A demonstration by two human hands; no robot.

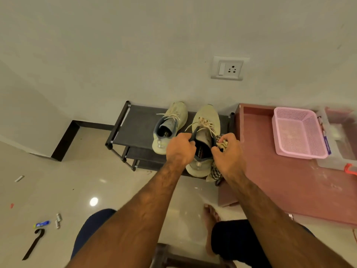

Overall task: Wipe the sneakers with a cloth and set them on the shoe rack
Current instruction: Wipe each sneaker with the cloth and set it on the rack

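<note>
Sneakers, pale yellow-green knit with cream laces, two items.

Item 1, left sneaker (170,124): sitting on the top tier of the shoe rack, toe pointing to the wall, heel at the front edge, nothing touching it.

Item 2, right sneaker (206,120): lying just beside the first, toe over the top tier, heel overhanging the front edge. Whether it is resting on the tier or being held just above it cannot be told.

Left hand (180,149): gripping the left side of the right sneaker's dark collar, fingers curled.

Right hand (229,153): pinching the right side of the same collar while also holding a bunched, striped beige-and-dark cloth (215,174), whose loose end is hanging below the wrist.

Shoe rack (135,126): dark metal frame with grey fabric tiers, standing against the wall.

Room: an off-white plastered wall (135,55) is carrying a white switch-and-socket plate (228,68); black skirting (65,140) is running along its foot. A glossy cream tiled floor (77,180) is reflecting a ceiling light. A reddish-brown table (280,180) is touching the rack's right side and bearing a pink perforated plastic basket (299,132) beside a clear plastic box (340,136). A blue tube (41,224) and a black strap (33,244) are lying on the floor at lower left.
</note>
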